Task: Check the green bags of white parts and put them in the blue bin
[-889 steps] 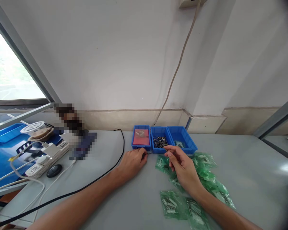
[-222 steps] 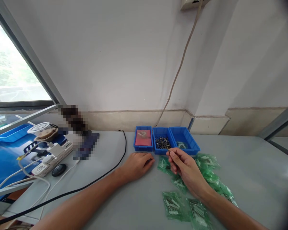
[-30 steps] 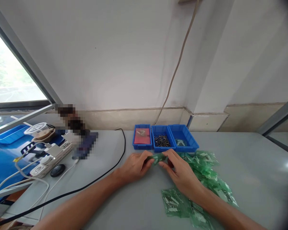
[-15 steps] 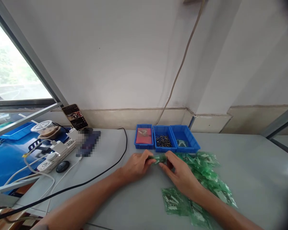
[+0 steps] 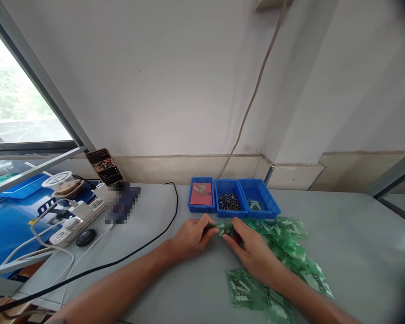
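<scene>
Between both hands is a small green plastic bag (image 5: 224, 226) with pale pieces inside. My left hand (image 5: 196, 235) pinches its left end between thumb and fingers. My right hand (image 5: 249, 245) grips the right end, thumb below and fingers above. Just behind the hands stand three blue trays: one with a red sheet (image 5: 201, 208), one with dark metal screws (image 5: 230, 213), one with a few pale pieces (image 5: 273, 211). A pile of green bags (image 5: 292, 247) lies right of and under my right forearm. Nearer the front lies another filled green bag (image 5: 241, 288).
A black cable (image 5: 121, 258) crosses the grey table (image 5: 175, 292) on the left. Further left are a power strip (image 5: 77, 222) with white cords, a black round object (image 5: 86, 237) and a propped phone (image 5: 104, 166). A wall (image 5: 175, 90) rises behind.
The bag between my hands has changed shape, looking more bunched and less stretched out. Both hands still hold its ends. The whole view has shifted slightly.
</scene>
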Motion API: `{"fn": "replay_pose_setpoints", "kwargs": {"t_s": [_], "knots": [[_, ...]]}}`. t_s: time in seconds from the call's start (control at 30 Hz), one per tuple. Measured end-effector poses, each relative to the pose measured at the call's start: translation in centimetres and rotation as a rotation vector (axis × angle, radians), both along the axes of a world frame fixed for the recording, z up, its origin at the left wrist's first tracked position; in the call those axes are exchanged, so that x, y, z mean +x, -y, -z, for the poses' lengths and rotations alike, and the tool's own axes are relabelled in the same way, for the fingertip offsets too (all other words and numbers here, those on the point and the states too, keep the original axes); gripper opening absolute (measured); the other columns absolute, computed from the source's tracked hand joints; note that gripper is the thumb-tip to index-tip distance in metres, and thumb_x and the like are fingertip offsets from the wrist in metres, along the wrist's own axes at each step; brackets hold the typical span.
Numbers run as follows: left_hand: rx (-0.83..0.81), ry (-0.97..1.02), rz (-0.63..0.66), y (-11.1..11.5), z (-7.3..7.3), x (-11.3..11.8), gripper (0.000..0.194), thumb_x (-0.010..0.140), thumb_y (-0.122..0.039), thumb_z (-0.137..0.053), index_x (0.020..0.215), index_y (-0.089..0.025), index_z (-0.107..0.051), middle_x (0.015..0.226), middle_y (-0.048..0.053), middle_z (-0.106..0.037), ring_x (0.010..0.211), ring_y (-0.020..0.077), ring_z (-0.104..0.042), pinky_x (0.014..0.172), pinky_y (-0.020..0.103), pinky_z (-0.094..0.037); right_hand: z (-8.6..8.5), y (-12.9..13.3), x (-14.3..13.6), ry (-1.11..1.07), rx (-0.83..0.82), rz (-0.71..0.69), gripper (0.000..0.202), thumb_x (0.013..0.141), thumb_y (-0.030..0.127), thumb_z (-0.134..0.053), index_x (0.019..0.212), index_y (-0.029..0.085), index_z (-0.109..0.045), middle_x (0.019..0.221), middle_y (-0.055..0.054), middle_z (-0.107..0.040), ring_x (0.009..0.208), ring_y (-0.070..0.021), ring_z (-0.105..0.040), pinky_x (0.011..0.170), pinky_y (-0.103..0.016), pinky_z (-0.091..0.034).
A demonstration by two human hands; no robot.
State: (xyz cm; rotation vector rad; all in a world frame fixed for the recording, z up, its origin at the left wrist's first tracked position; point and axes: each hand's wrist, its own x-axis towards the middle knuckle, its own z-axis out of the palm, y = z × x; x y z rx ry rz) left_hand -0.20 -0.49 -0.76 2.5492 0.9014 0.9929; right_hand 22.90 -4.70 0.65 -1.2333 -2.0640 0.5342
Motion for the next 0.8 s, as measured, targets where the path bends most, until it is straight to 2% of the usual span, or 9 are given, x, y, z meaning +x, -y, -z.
{"fn": "replay_pose_setpoints", "kwargs": {"t_s": [0.13, 0.27, 0.47, 0.53, 0.67, 0.8], "knots": [[-0.002, -0.036, 0.027, 0.18, -0.60, 0.09, 0.020, 0.109, -0.036, -0.048, 0.113, -0.019, -0.056, 0.080, 0.000, -0.070, 0.060, 0.0141, -0.062, 0.060, 0.025, -0.048, -0.15, 0.21, -0.11, 0.005, -0.010, 0.010, 0.023, 0.104, 0.028, -0.054, 0.085, 0.026, -0.042, 0.076, 0.003, -0.054, 0.065, -0.0170, -0.052, 0.059, -0.028, -0.041], [0.038, -0.032, 0.056, 0.34, -0.71, 0.23, 0.015, 0.106, -0.030, -0.050, 0.114, -0.019, -0.055, 0.074, -0.001, -0.067, 0.055, 0.0129, -0.059, 0.056, 0.024, -0.045, -0.35, 0.25, -0.13, 0.005, -0.002, 0.027, 0.021, 0.100, 0.024, -0.056, 0.084, 0.025, -0.042, 0.075, 0.004, -0.054, 0.064, -0.0164, -0.052, 0.058, -0.027, -0.040], [0.087, -0.017, 0.044, 0.33, -0.30, 0.39, 0.011, 0.102, -0.024, -0.052, 0.113, -0.020, -0.053, 0.073, -0.002, -0.069, 0.053, 0.0129, -0.061, 0.054, 0.023, -0.044, -0.85, 0.20, -0.23, -0.041, -0.020, -0.018, 0.007, 0.098, 0.017, -0.054, 0.097, 0.024, -0.055, 0.083, 0.001, -0.059, 0.070, -0.0171, -0.056, 0.065, -0.028, -0.046], [0.093, -0.012, 0.044, 0.27, -0.18, 0.42, 0.011, 0.101, -0.023, -0.051, 0.112, -0.020, -0.052, 0.072, -0.002, -0.068, 0.052, 0.0131, -0.060, 0.053, 0.023, -0.042, -0.91, 0.14, -0.25, -0.052, -0.038, -0.027, 0.009, 0.098, 0.016, -0.054, 0.102, 0.024, -0.057, 0.086, 0.001, -0.059, 0.072, -0.0174, -0.057, 0.067, -0.029, -0.047], [0.098, -0.006, 0.068, 0.22, -0.12, 0.52, 0.012, 0.101, -0.022, -0.051, 0.112, -0.020, -0.051, 0.071, -0.002, -0.067, 0.052, 0.0138, -0.060, 0.052, 0.023, -0.040, -0.73, 0.14, -0.29, -0.044, -0.055, -0.008, 0.012, 0.095, 0.013, -0.054, 0.100, 0.024, -0.056, 0.085, 0.002, -0.058, 0.072, -0.0173, -0.056, 0.067, -0.029, -0.045], [0.018, -0.056, 0.081, 0.32, -0.37, 0.58, 0.013, 0.101, -0.021, -0.051, 0.114, -0.020, -0.051, 0.074, -0.002, -0.068, 0.054, 0.0143, -0.061, 0.055, 0.023, -0.042, -0.51, 0.31, -0.31, -0.031, -0.084, 0.010, 0.016, 0.092, 0.010, -0.054, 0.100, 0.024, -0.054, 0.086, 0.002, -0.058, 0.072, -0.0168, -0.055, 0.066, -0.028, -0.042]]}}
